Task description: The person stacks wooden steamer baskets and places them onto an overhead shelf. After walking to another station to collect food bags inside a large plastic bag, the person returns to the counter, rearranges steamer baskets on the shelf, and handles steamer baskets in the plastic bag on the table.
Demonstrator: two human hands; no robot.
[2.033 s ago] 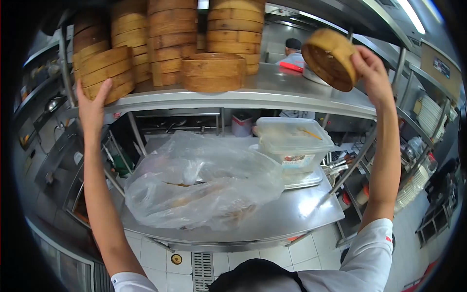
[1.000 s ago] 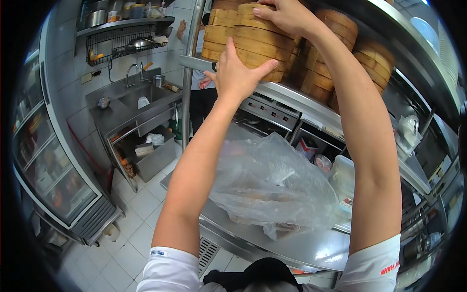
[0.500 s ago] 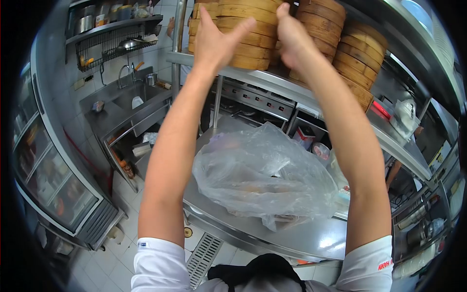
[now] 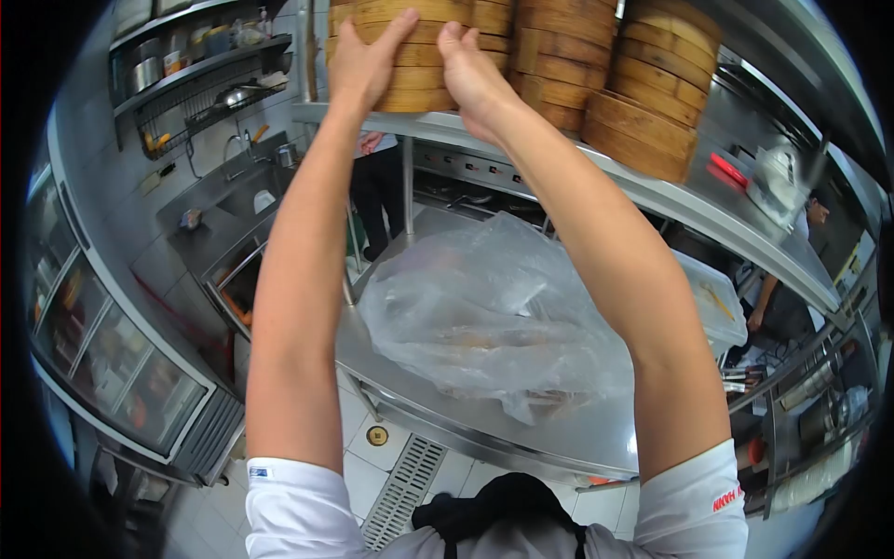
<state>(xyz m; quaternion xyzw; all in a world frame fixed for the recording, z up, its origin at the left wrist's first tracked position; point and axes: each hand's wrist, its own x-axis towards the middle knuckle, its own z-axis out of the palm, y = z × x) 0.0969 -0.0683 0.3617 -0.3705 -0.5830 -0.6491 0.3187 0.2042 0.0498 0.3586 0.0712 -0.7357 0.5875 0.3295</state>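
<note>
Both hands are raised to a stack of bamboo steamers [image 4: 416,58] near the front edge of the metal shelf [image 4: 596,158]. My left hand [image 4: 366,63] presses on the stack's left side, thumb and fingers spread around it. My right hand [image 4: 473,79] holds its right side, fingers bent against the bamboo. Close behind and to the right stand more stacks of steamers [image 4: 563,61], and another stack [image 4: 666,65] farther right. A wider, darker steamer [image 4: 641,132] sits at the shelf's front edge.
Below the shelf, a large clear plastic bag [image 4: 484,317] covers much of the metal table [image 4: 596,438], with a lidded plastic box [image 4: 710,298] to its right. A sink [image 4: 247,191] and glass-door fridge [image 4: 112,345] are left. One person [image 4: 377,191] stands behind the shelf; another [image 4: 765,293] is at right.
Over two seconds, the view has swung left and the small steamer left my right hand. Both hands have come together around one stack, which has shifted left in view during the last half second.
</note>
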